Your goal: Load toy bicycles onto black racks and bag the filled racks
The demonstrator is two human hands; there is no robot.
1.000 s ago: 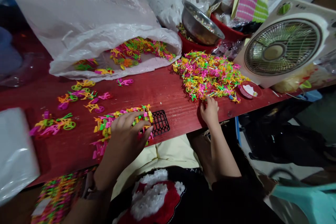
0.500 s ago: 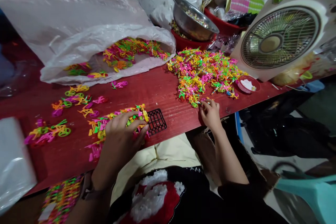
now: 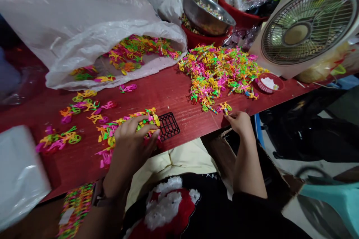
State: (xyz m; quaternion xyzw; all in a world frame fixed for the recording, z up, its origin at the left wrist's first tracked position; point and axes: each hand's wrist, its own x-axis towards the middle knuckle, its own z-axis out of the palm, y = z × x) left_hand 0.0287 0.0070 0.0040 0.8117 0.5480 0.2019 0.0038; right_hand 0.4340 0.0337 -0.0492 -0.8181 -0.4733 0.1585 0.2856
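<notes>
My left hand (image 3: 134, 140) lies fingers-down on a row of small neon plastic toy bicycles (image 3: 117, 127) stacked on a black plastic grid rack (image 3: 169, 126) near the table's front edge. My right hand (image 3: 239, 121) is at the front edge of the red table (image 3: 168, 95), fingers pinched together at a yellow bicycle piece (image 3: 225, 107) pulled from the near side of the big loose pile of coloured bicycles (image 3: 218, 73). Whether the fingers truly hold that piece is hard to make out.
A large clear plastic bag (image 3: 92, 26) lies open at the back left with more bicycles spilling out. Loose bicycles (image 3: 84, 104) dot the left of the table. A steel bowl (image 3: 206, 9), red basins, a box fan (image 3: 305, 26) and a small red lid (image 3: 267, 83) stand at the right.
My right hand has drawn back from the pile toward the table's front edge and to the right, with a yellow piece at its fingertips. My left hand stays on the row of bicycles.
</notes>
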